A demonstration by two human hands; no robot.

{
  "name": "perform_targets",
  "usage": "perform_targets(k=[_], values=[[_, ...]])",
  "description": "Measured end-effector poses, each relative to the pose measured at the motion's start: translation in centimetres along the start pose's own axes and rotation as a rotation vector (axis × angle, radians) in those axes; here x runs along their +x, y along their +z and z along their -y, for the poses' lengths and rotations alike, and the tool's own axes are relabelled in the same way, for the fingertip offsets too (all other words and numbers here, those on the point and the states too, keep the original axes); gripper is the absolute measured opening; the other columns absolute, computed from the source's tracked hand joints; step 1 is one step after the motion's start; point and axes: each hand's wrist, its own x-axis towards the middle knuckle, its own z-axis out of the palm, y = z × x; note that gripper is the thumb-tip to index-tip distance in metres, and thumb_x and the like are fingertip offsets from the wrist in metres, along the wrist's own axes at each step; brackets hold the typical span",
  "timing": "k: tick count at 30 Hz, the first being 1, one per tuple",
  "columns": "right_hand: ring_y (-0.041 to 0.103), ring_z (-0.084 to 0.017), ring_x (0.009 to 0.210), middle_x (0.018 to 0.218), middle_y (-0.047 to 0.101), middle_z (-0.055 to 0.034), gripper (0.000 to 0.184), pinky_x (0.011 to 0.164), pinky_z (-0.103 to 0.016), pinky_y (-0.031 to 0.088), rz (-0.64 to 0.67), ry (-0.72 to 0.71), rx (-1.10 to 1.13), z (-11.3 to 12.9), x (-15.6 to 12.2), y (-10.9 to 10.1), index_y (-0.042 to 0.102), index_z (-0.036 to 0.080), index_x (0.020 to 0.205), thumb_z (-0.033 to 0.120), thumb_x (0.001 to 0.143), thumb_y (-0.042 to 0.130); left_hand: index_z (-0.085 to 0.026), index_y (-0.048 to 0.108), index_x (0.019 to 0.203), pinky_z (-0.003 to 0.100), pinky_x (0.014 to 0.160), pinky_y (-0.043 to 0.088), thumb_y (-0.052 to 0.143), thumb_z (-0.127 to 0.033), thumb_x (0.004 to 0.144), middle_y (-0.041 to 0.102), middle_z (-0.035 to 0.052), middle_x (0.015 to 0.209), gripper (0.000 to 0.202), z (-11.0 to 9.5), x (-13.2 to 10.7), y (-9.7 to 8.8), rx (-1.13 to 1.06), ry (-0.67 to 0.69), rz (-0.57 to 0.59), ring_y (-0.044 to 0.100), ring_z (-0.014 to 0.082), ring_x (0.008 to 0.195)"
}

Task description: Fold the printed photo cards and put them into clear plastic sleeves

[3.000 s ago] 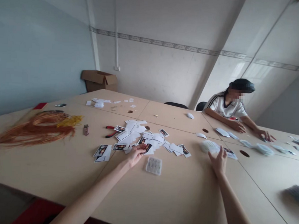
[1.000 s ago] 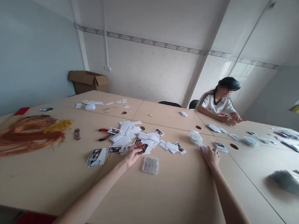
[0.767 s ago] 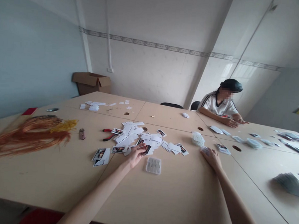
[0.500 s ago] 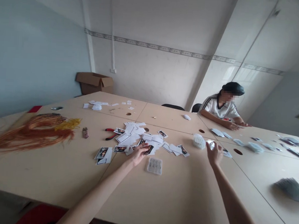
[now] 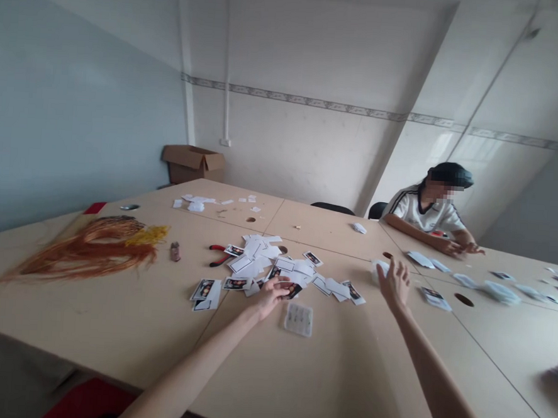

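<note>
My left hand (image 5: pixel 272 295) holds a dark printed photo card (image 5: pixel 293 290) between its fingers, at the near edge of a loose pile of white cards (image 5: pixel 257 258). Just in front of that hand lies a clear plastic case (image 5: pixel 298 319) with small compartments. Over to the right, my right hand (image 5: pixel 397 284) has its fingers spread and holds nothing that I can see. It is beside a stack of clear plastic pieces (image 5: pixel 378 270), which the fingers partly cover. More photo cards (image 5: pixel 204 291) lie left of the pile.
Red-handled pliers (image 5: pixel 217 255) lie by the pile, and a bundle of orange strands (image 5: pixel 92 248) lies at left. A person in a white shirt (image 5: pixel 430 212) sits across the table. White papers (image 5: pixel 197 203) and a cardboard box (image 5: pixel 193 163) are farther back. Table holes (image 5: pixel 464 300) dot the surface.
My right hand has opened beside the clear stack; the shiny thing at its fingers is no longer seen there. My left hand still holds the photo card. The view has swung slightly left.
</note>
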Motion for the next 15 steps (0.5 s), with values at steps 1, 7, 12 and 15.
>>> perform_targets(k=[1, 7, 12, 15], values=[[0.015, -0.033, 0.123, 0.131, 0.024, -0.0185, 0.057, 0.093, -0.053, 0.015, 0.021, -0.028, 0.05, 1.0, -1.4, 0.1, 0.027, 0.012, 0.125, 0.047, 0.079, 0.03, -0.013, 0.06, 0.08, 0.023, 0.067, 0.045, 0.06, 0.002, 0.057, 0.066, 0.0065, 0.081, 0.028, 0.0, -0.1, 0.2, 0.014, 0.003, 0.004, 0.061, 0.0151, 0.076], [0.052, -0.017, 0.096, 0.106, 0.053, -0.0059, 0.041, 0.077, -0.03, 0.044, 0.323, -0.262, 0.38, 6.8, -13.1, 3.6, 0.032, 0.023, 0.117, 0.044, 0.081, 0.033, -0.013, 0.06, 0.087, 0.025, 0.075, 0.044, 0.063, 0.004, 0.054, 0.065, 0.0098, 0.091, 0.037, 0.0, -1.4, 1.5, 0.082, 0.019, 0.072, 0.06, 0.0179, 0.086], [0.053, -0.019, 0.091, 0.106, 0.051, -0.0066, 0.044, 0.074, -0.033, 0.044, 0.566, -0.268, 0.804, 8.9, -17.2, 3.3, 0.036, 0.024, 0.115, 0.035, 0.075, 0.051, -0.021, 0.035, 0.121, 0.034, 0.085, 0.041, 0.067, 0.0, 0.055, 0.058, 0.0129, 0.109, 0.076, 0.4, -2.8, 2.6, 0.189, 0.041, 0.215, 0.055, 0.0223, 0.099], [0.055, -0.014, 0.068, 0.088, 0.054, -0.0031, 0.035, 0.06, -0.028, 0.045, 0.559, -0.132, 0.862, 9.2, -16.8, 2.7, 0.04, 0.022, 0.107, 0.034, 0.075, 0.05, -0.026, 0.025, 0.126, 0.036, 0.085, 0.041, 0.067, -0.001, 0.057, 0.05, 0.0141, 0.12, 0.084, 0.8, -3.2, 3.1, 0.252, 0.021, 0.336, 0.051, 0.0237, 0.104]])
